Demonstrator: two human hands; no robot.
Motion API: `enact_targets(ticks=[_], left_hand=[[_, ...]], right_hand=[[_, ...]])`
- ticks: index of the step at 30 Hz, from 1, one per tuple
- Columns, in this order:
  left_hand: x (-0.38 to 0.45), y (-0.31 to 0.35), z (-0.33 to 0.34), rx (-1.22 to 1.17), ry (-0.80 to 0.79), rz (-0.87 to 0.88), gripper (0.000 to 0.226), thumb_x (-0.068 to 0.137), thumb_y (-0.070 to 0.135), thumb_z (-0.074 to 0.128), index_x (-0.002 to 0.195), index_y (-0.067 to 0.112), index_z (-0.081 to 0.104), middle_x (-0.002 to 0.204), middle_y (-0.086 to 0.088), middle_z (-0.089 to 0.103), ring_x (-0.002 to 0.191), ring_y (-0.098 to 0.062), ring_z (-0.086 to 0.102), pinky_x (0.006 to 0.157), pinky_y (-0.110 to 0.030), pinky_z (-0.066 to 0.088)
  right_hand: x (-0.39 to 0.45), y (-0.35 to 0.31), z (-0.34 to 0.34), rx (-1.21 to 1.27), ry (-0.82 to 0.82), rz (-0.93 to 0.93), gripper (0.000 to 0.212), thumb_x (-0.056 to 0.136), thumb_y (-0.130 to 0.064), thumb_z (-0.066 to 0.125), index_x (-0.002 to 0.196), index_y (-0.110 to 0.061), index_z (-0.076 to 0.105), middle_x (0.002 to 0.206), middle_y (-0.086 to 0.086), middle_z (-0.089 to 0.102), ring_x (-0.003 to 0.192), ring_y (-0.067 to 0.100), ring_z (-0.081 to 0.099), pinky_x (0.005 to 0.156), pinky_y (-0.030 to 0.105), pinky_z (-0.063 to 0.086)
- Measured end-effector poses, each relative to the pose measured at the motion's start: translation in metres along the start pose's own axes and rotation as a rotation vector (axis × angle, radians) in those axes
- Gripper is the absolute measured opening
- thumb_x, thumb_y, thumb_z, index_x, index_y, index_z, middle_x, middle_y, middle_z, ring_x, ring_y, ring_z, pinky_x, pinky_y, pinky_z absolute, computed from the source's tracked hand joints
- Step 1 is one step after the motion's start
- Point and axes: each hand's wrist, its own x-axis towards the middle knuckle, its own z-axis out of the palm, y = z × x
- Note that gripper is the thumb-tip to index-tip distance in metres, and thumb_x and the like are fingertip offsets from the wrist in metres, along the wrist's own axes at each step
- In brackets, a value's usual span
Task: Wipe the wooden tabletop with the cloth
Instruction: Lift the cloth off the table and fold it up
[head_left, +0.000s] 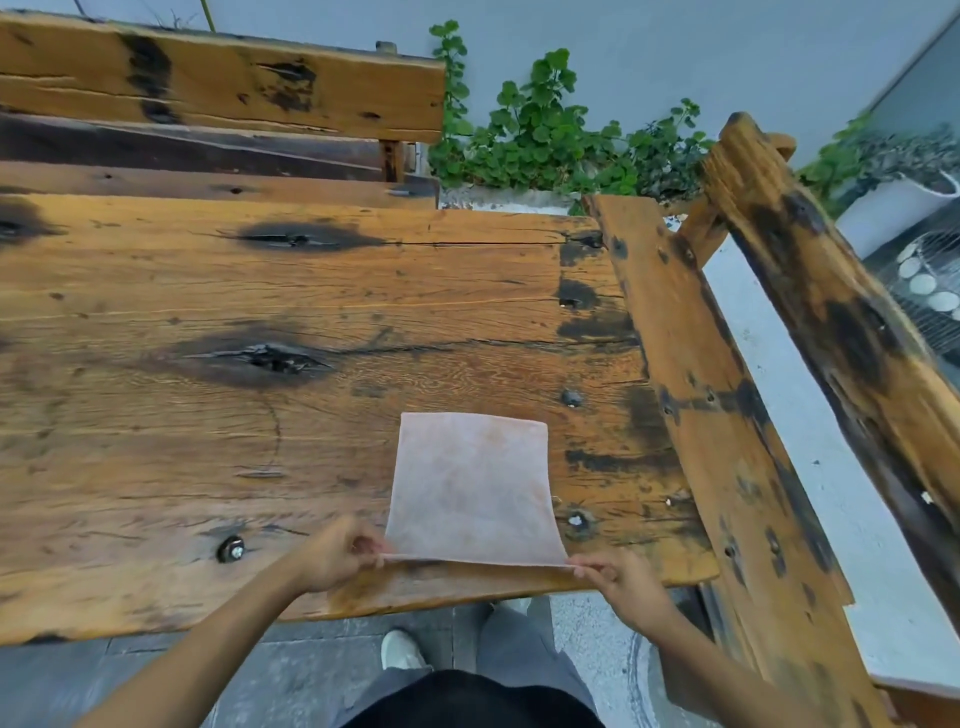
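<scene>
The left hand (340, 553) is pinching the near left corner of the cloth (470, 491), and the right hand (618, 574) is pinching the near right corner, lifting that edge slightly off the wood. The cloth, a pale pinkish, soft-looking rectangle, is lying flat beyond the fingers near the front right part of the desk (208, 426). The desk is showing rough orange-brown planks with dark knots, cracks and black stains. A matching wooden bench (727, 415) is standing just beside its right end.
</scene>
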Motion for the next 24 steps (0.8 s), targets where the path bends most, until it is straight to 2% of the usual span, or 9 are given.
enact_targets(ticks=[5, 9, 11, 14, 16, 18, 20, 22, 24], left_hand=[[0.035, 0.019, -0.037, -0.075, 0.204, -0.019, 0.019, 0.086, -0.002, 0.071, 0.088, 0.016, 0.074, 0.082, -0.004, 0.074, 0.078, -0.015, 0.068, 0.07, -0.013, 0.049], [0.079, 0.026, -0.071, -0.104, 0.271, -0.104, 0.012, 0.089, 0.004, 0.071, 0.09, 0.015, 0.075, 0.084, -0.003, 0.075, 0.082, -0.016, 0.07, 0.075, -0.027, 0.056], [0.1, 0.027, -0.086, -0.095, 0.289, -0.134, 0.011, 0.088, 0.005, 0.071, 0.089, 0.016, 0.075, 0.084, -0.004, 0.075, 0.082, -0.018, 0.07, 0.077, -0.034, 0.057], [0.144, 0.021, -0.105, -0.045, 0.309, -0.176, 0.012, 0.087, 0.009, 0.074, 0.086, 0.02, 0.073, 0.084, 0.0, 0.074, 0.083, -0.017, 0.07, 0.078, -0.035, 0.057], [0.175, 0.013, -0.106, -0.04, 0.314, -0.235, 0.011, 0.088, 0.01, 0.073, 0.088, 0.02, 0.072, 0.086, -0.001, 0.074, 0.087, -0.022, 0.07, 0.079, -0.034, 0.055], [0.2, 0.008, -0.1, 0.015, 0.341, -0.333, 0.012, 0.091, 0.007, 0.066, 0.096, 0.015, 0.073, 0.095, -0.007, 0.074, 0.096, -0.028, 0.069, 0.084, -0.035, 0.053], [0.213, 0.011, -0.087, 0.159, 0.462, -0.397, 0.024, 0.092, 0.006, 0.057, 0.111, 0.01, 0.071, 0.108, -0.015, 0.07, 0.102, -0.034, 0.065, 0.086, -0.039, 0.051], [0.215, 0.027, -0.064, 0.204, 0.56, -0.341, 0.021, 0.093, 0.009, 0.054, 0.11, 0.008, 0.068, 0.111, -0.017, 0.064, 0.102, -0.037, 0.06, 0.084, -0.042, 0.049], [0.212, 0.056, -0.031, 0.201, 0.48, -0.246, 0.016, 0.097, 0.019, 0.051, 0.102, 0.011, 0.063, 0.107, -0.011, 0.062, 0.1, -0.034, 0.06, 0.077, -0.042, 0.05]], right_hand=[[0.044, -0.015, -0.027, 0.048, 0.092, -0.026, 0.016, 0.094, -0.023, 0.069, 0.098, -0.035, 0.078, 0.091, -0.024, 0.075, 0.089, -0.004, 0.068, 0.077, 0.014, 0.052], [0.105, -0.024, -0.051, 0.095, 0.178, 0.022, 0.01, 0.091, -0.017, 0.072, 0.093, -0.027, 0.072, 0.088, -0.013, 0.074, 0.082, -0.002, 0.066, 0.074, 0.019, 0.049], [0.136, -0.027, -0.06, 0.088, 0.174, 0.049, 0.011, 0.09, -0.019, 0.073, 0.091, -0.03, 0.071, 0.084, -0.015, 0.072, 0.079, -0.007, 0.064, 0.071, 0.016, 0.046], [0.189, -0.025, -0.065, 0.028, 0.167, 0.075, 0.012, 0.091, -0.024, 0.072, 0.09, -0.035, 0.068, 0.081, -0.021, 0.068, 0.077, -0.012, 0.06, 0.068, 0.014, 0.044], [0.22, -0.02, -0.06, 0.003, 0.163, 0.11, 0.009, 0.092, -0.026, 0.071, 0.093, -0.034, 0.069, 0.081, -0.021, 0.066, 0.079, -0.007, 0.061, 0.073, 0.019, 0.049], [0.244, -0.015, -0.051, -0.007, 0.155, 0.169, 0.009, 0.094, -0.023, 0.068, 0.103, -0.026, 0.071, 0.085, -0.016, 0.067, 0.087, 0.006, 0.066, 0.081, 0.026, 0.053], [0.258, -0.011, -0.043, -0.034, 0.17, 0.211, 0.019, 0.096, -0.023, 0.064, 0.115, -0.021, 0.069, 0.097, -0.008, 0.067, 0.097, 0.015, 0.066, 0.087, 0.03, 0.053], [0.264, -0.009, -0.038, -0.048, 0.166, 0.231, 0.026, 0.096, -0.025, 0.064, 0.122, -0.019, 0.066, 0.112, -0.002, 0.067, 0.106, 0.017, 0.064, 0.094, 0.035, 0.054], [0.266, -0.009, -0.039, -0.075, 0.11, 0.197, 0.03, 0.096, -0.029, 0.063, 0.124, -0.019, 0.064, 0.114, 0.0, 0.062, 0.11, 0.019, 0.062, 0.096, 0.036, 0.053]])
